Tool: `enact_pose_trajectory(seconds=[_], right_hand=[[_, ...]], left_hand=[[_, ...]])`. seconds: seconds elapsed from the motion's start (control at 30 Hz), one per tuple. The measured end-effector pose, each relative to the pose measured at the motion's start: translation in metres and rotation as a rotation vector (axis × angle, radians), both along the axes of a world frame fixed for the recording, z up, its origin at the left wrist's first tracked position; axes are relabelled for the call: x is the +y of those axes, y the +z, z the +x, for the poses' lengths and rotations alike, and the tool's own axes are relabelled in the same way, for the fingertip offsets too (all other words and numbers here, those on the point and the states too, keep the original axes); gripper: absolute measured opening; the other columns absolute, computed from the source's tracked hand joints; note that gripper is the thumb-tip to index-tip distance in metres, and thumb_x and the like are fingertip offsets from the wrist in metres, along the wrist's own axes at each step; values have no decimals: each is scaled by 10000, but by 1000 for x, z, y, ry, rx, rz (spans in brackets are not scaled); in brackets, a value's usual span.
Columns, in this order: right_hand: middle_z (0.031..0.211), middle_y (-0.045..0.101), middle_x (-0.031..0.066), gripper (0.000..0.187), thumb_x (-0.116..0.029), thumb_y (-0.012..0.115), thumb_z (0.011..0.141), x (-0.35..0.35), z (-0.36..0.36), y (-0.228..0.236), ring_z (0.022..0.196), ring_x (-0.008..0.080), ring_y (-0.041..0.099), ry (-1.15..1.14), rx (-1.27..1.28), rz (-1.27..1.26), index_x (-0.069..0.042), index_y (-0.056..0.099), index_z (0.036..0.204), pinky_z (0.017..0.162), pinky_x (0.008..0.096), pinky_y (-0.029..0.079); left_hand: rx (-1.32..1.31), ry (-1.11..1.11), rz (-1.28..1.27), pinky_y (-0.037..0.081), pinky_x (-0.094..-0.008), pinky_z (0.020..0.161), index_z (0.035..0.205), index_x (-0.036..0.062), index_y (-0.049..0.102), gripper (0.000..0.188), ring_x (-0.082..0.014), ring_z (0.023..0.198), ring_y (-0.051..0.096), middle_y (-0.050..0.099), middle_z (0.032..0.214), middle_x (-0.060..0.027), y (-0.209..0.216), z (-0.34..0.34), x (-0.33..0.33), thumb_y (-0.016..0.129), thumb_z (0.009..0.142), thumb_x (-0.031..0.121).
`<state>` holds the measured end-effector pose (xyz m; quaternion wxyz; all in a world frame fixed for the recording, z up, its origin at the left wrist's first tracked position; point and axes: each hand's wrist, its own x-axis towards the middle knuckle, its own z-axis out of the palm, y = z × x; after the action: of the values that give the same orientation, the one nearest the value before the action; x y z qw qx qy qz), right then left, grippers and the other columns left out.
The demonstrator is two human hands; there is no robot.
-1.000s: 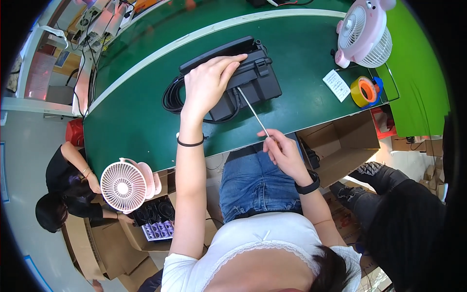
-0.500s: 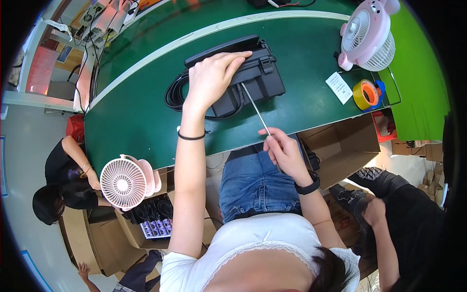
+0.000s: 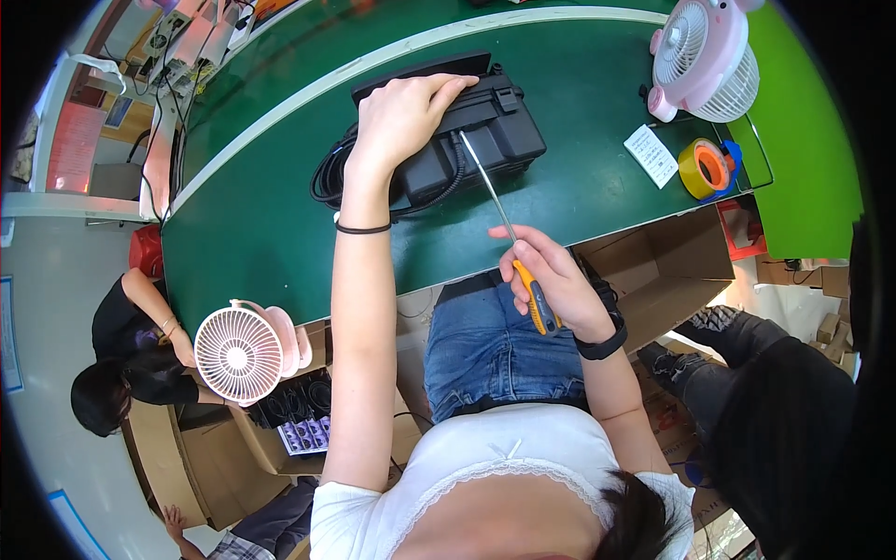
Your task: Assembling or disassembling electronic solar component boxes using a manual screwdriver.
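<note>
A black plastic box (image 3: 511,135) with latches and a raised lid rests on the green table. My left hand (image 3: 399,119) lies over its top edge, fingers curled behind and thumb along the edge, holding it. Loops of black cable (image 3: 329,177) hang out at the box's left, and one length runs across its front. In my right hand (image 3: 567,287), at the table's front edge, is a screwdriver with a yellow and grey handle (image 3: 532,289). Its long metal shaft points up and away, the tip at the box's front face beside the cable. What the tip touches is too small to tell.
To the right stand a pink-and-white fan (image 3: 700,61), a written paper card (image 3: 651,156) and a yellow tape roll (image 3: 702,170). A second fan (image 3: 238,355) is at the front left. Open cardboard boxes (image 3: 653,271) sit below the table. Other people are on both sides.
My right hand has turned and moved slightly right, so the screwdriver's handle now shows. The shaft is still at the box's front. My left hand stays on the box.
</note>
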<state>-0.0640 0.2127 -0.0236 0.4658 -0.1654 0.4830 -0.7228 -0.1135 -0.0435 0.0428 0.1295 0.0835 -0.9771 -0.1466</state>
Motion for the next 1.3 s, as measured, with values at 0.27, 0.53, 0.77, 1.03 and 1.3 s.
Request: enact_pose_trajectory(seconds=[0.27, 0.53, 0.77, 1.03, 1.3], right_hand=[[853, 545, 31, 347, -207, 410, 1072, -2, 1, 0, 583, 41, 477, -7, -43, 13, -23, 480, 1358, 507, 190, 449], [782, 464, 2, 291, -190, 391, 1074, 0, 5, -3, 525, 32, 410, 63, -313, -78, -25, 476, 1299, 453, 177, 385], [782, 453, 4, 309, -192, 382, 1078, 10, 12, 18, 539, 38, 408, 134, -339, -76, -29, 465, 1326, 461, 181, 375], [810, 471, 2, 303, -203, 392, 1075, -9, 22, 12, 561, 40, 415, 92, -351, -58, -52, 463, 1327, 478, 184, 392], [831, 472, 2, 303, -199, 401, 1070, -16, 33, 12, 585, 42, 427, 52, -431, -65, -64, 466, 1333, 479, 193, 395]], left_hand=[[65, -26, -7, 564, -397, 683, 1105, 301, 745, 325, -304, 826, 702, 734, 930, -67, -1, 7, 4, 477, 995, 449], [155, -40, -18, 559, -360, 645, 1108, 277, 743, 291, -267, 829, 705, 733, 1003, -34, -2, 20, 6, 502, 993, 393], [219, -47, 35, 552, -352, 612, 1086, 290, 752, 285, -256, 795, 708, 738, 979, -22, -7, 21, 7, 513, 986, 409], [214, -51, 19, 547, -353, 605, 1098, 293, 748, 278, -257, 788, 706, 738, 974, -21, -7, 21, 6, 516, 988, 400], [216, -44, 14, 548, -346, 609, 1094, 287, 750, 272, -250, 788, 706, 737, 969, -16, -11, 25, 7, 525, 983, 395]])
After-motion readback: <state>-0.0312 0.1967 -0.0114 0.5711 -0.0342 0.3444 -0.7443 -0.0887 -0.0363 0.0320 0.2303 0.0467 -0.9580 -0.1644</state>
